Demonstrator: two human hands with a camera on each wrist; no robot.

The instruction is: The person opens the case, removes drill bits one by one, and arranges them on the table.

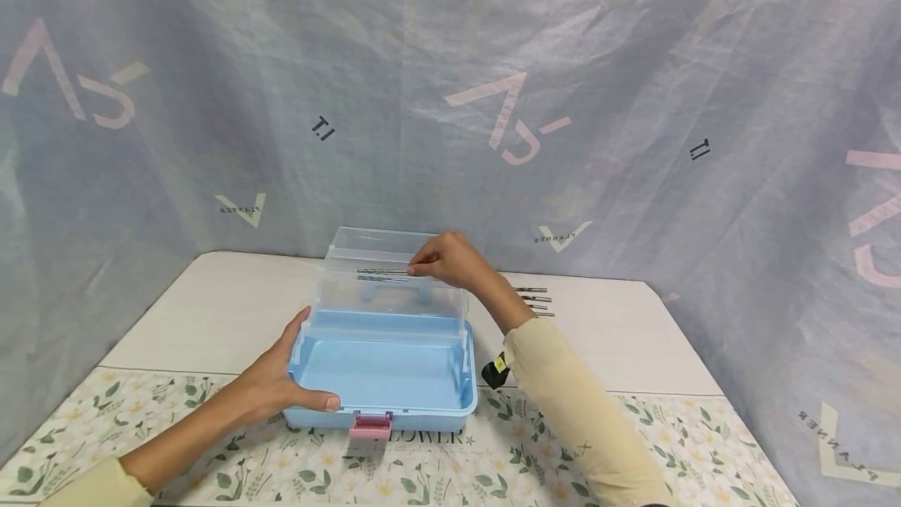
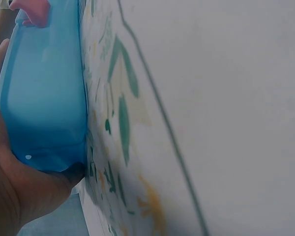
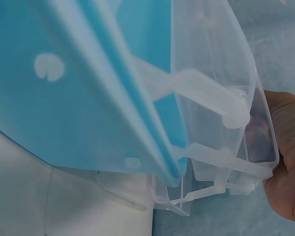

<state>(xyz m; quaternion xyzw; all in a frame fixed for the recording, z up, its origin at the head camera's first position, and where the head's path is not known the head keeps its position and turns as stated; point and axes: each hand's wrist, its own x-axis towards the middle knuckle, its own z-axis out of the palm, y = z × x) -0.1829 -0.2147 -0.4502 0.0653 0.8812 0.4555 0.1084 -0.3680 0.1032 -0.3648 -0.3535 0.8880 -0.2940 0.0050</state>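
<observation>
A light blue toolbox (image 1: 383, 418) with a pink latch (image 1: 371, 426) stands with its lid up, its blue bottom bare. Above the back of the box rises a clear plastic tray (image 1: 338, 296) on hinged arms. My left hand (image 1: 274, 382) grips the box's left end, thumb over the front rim; the left wrist view shows this hand (image 2: 24, 182) around the box end. With thumb and fingertips, my right hand (image 1: 446, 259) pinches a slim metal drill bit (image 1: 383, 271) over the clear tray. The right wrist view has this hand (image 3: 287, 157) behind the clear plastic.
Several drill bits (image 1: 536, 300) lie on the white tabletop (image 1: 605, 335) right of the box, partly covered by my right forearm. A black and yellow tape measure (image 1: 496, 370) sits beside the box. Behind the table hangs a grey curtain (image 1: 394, 100).
</observation>
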